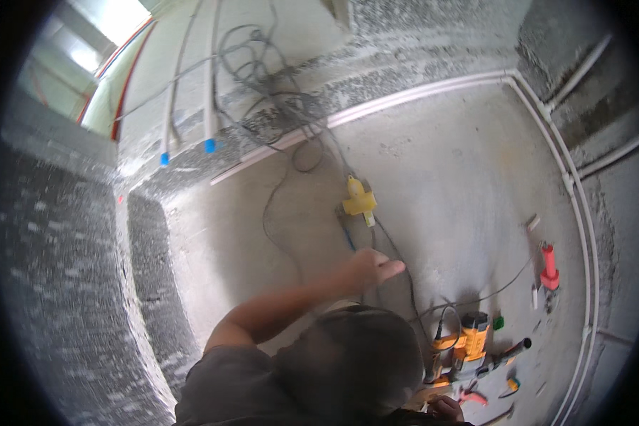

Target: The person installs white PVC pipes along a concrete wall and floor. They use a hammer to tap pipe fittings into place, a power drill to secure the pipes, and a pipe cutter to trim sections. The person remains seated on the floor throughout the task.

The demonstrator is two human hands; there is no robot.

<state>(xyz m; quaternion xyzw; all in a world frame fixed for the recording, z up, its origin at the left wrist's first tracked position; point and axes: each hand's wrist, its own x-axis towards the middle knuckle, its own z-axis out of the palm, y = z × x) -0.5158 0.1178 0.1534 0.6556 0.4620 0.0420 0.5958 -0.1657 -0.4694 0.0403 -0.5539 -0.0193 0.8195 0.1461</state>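
The person is wearing a dark grey top (245, 394), its short left sleeve (221, 366) ending near the elbow; the left hand (376, 270) is showing bare, and rounded dark cloth (355, 355) is bulging beside the sleeve.

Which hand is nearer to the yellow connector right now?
Left. The left hand is just below the yellow connector in the picture, apart from it; the right hand is farther off, at the lower edge, below the orange power tool.

Grey floor (440, 192) bears a yellow connector (361, 203), orange power tool (473, 338) (cables (410, 287) too)
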